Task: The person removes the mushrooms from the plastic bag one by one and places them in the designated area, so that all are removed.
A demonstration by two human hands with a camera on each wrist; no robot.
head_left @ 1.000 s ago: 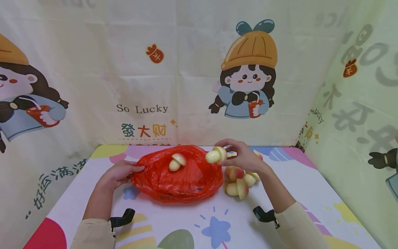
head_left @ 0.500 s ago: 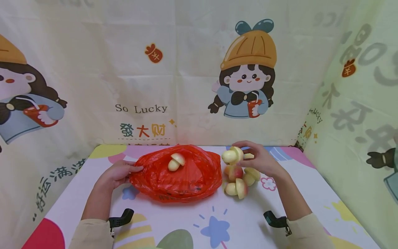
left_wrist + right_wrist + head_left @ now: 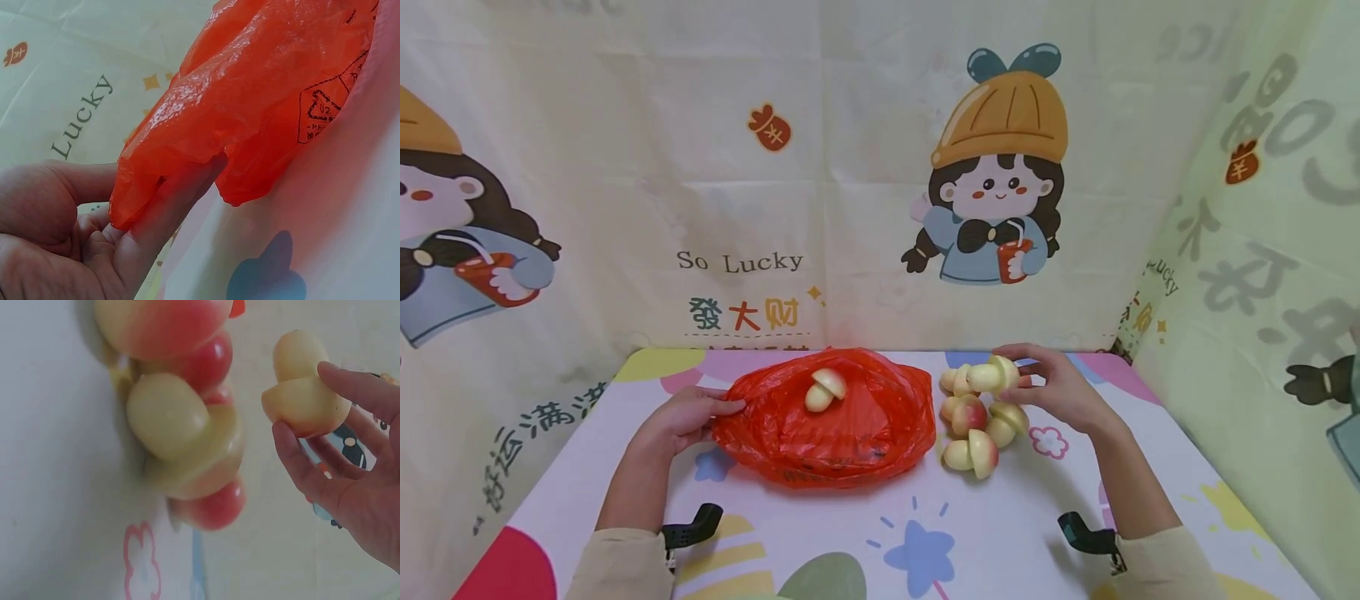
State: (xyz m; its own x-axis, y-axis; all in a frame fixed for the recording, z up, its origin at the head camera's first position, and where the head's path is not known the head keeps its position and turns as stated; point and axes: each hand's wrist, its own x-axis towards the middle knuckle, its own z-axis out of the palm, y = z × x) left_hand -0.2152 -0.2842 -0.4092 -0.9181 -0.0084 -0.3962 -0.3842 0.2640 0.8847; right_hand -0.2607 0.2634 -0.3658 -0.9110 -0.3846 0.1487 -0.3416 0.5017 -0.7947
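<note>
My left hand (image 3: pixel 681 417) pinches the left rim of a red plastic bag (image 3: pixel 748 437), thumb on one side and fingers under the film, as the left wrist view shows. The bag's mouth gapes toward me, and one pale toy mushroom (image 3: pixel 823 392) with a pinkish cap lies inside. Right of the bag, my right hand (image 3: pixel 1056 390) holds another toy mushroom (image 3: pixel 306 394) by its cap between thumb and fingers, stem pointing left in the head view. It overlaps the rear mushroom (image 3: pixel 952 381) of a small group.
Several more mushrooms lie close together beside the bag: one in front (image 3: pixel 972 454), a red-and-yellow one (image 3: pixel 964 414) and a pale one (image 3: pixel 1009 423). The patterned tabletop (image 3: pixel 820 525) ends at a printed cloth backdrop (image 3: pixel 865 208), with cloth at both sides.
My right hand has moved rightward, away from the bag's right edge, carrying the mushroom to above the back of the group. The left hand and bag stay nearly still.
</note>
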